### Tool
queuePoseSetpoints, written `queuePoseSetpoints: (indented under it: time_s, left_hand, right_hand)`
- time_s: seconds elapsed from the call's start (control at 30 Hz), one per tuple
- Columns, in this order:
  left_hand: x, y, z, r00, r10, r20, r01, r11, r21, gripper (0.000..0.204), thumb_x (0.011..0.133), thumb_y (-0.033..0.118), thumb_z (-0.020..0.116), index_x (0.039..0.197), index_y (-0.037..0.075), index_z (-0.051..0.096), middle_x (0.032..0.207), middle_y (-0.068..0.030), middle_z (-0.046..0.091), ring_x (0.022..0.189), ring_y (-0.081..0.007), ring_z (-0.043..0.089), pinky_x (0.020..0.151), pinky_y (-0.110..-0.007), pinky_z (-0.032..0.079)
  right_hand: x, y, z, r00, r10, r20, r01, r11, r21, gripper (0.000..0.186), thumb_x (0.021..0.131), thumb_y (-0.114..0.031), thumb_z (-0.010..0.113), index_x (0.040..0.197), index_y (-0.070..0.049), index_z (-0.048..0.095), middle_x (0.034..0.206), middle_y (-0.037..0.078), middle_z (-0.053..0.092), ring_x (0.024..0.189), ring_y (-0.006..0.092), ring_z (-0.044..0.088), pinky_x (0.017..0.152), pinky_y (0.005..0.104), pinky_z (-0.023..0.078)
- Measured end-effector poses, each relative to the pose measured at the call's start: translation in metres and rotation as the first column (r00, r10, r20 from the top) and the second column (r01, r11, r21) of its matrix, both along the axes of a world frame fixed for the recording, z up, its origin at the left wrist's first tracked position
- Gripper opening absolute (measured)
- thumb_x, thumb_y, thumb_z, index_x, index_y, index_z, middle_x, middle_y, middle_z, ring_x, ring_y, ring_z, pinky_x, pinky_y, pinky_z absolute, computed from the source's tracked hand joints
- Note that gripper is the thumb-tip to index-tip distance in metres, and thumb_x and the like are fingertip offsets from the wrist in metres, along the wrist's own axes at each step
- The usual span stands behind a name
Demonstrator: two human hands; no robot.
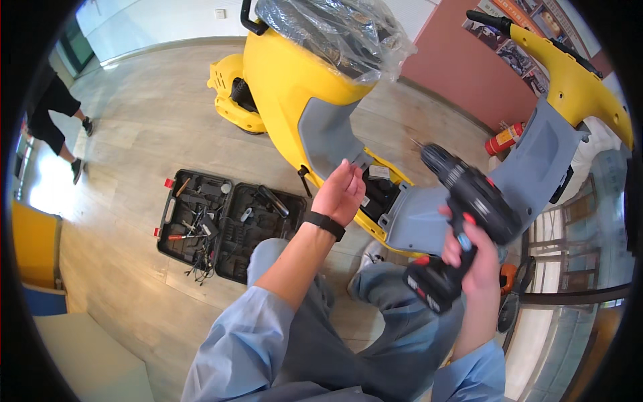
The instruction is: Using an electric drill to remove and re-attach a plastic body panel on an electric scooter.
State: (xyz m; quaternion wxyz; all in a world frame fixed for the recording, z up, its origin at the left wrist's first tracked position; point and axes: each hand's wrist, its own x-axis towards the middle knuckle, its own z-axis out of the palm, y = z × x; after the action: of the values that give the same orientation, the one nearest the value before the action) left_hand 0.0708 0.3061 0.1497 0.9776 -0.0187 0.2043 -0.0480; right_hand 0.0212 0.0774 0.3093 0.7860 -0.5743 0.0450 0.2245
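Note:
My right hand (477,258) is wrapped around the handle of a black cordless drill (472,194) with red details. A thin bit points to the far left, and the battery sits at the near end. My left hand (341,192), with a black band at the wrist, is at the edge of an open compartment (383,187) in the footboard of a yellow and grey electric scooter (284,87). Its fingers are pressed together; whatever they may hold is hidden. Dark battery-like blocks and a white label show inside the compartment.
An open black tool case (224,224) with loose tools lies on the floor to the left. Plastic film (341,33) covers the scooter's seat. Behind the front panel stands a red fire extinguisher (504,139). Another person (57,114) is at the far left.

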Motion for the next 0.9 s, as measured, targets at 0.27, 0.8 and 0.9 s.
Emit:
queuePoseSetpoints:
  time_s: [0.27,0.8,0.9]
  left_hand:
    - [0.019,-0.036,-0.054,0.930,-0.102,-0.352,0.169,0.972,0.165,0.013,0.095,0.017,0.061,0.104,0.009,0.057,0.103,-0.0023,0.066,0.099,-0.0163,0.064,0.089,-0.028,0.051]
    - [0.060,-0.026,-0.047,0.940,0.110,-0.322,-0.064,0.986,0.152,0.011,0.096,0.007,0.055,0.096,0.010,0.045,0.113,-0.0105,0.063,0.111,-0.0262,0.061,0.096,-0.041,0.051]
    - [0.062,-0.046,-0.066,0.895,0.086,-0.437,0.010,0.977,0.214,0.017,0.094,0.006,0.058,0.089,0.011,0.042,0.110,-0.0139,0.064,0.105,-0.0283,0.064,0.089,-0.041,0.055]
  right_hand:
    - [0.077,0.021,-0.089,0.971,-0.007,-0.239,-0.043,0.979,-0.202,0.031,0.085,-0.020,0.063,0.110,-0.001,0.060,0.075,0.005,0.058,0.054,0.0093,0.048,0.049,0.0248,0.038]
    - [0.101,0.009,-0.099,0.919,0.024,-0.393,-0.099,0.980,-0.171,0.052,0.069,-0.015,0.057,0.115,0.009,0.054,0.060,0.007,0.049,0.046,0.0122,0.040,0.046,0.0250,0.034]
    - [0.112,0.023,-0.095,0.970,0.053,-0.237,-0.145,0.910,-0.389,0.048,0.072,-0.014,0.057,0.114,0.008,0.056,0.061,0.006,0.050,0.047,0.0109,0.042,0.047,0.0241,0.034]
